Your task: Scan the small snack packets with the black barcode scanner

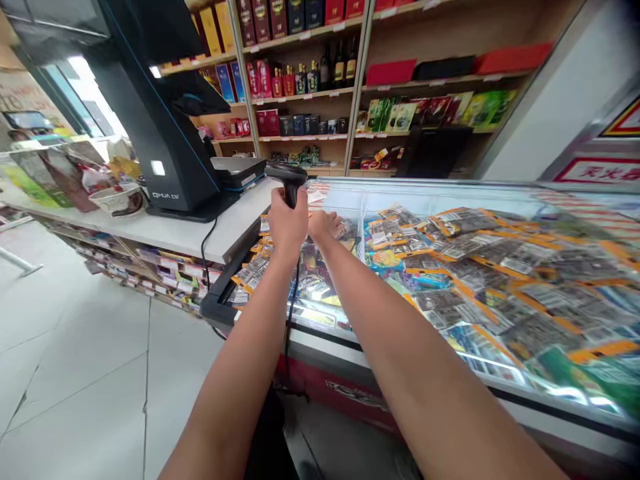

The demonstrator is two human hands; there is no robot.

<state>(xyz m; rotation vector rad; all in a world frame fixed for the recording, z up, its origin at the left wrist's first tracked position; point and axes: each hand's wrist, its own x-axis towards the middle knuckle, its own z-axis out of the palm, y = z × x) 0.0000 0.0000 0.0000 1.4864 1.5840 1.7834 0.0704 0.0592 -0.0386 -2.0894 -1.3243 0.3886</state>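
In the head view, a black barcode scanner [286, 179] is gripped by the left hand [287, 223], fingers wrapped round its handle, above the freezer's glass lid [450, 200]. The right hand [326, 225] is laid just beside it; its fingers cannot be made out. A checkout terminal [165, 133] is seen on the white table [175, 230], shelves of boxes [300, 80] behind.

Single head cam, looks fwd and down along arms over freezer lid [450, 193]; shelves [320, 93] far behind.
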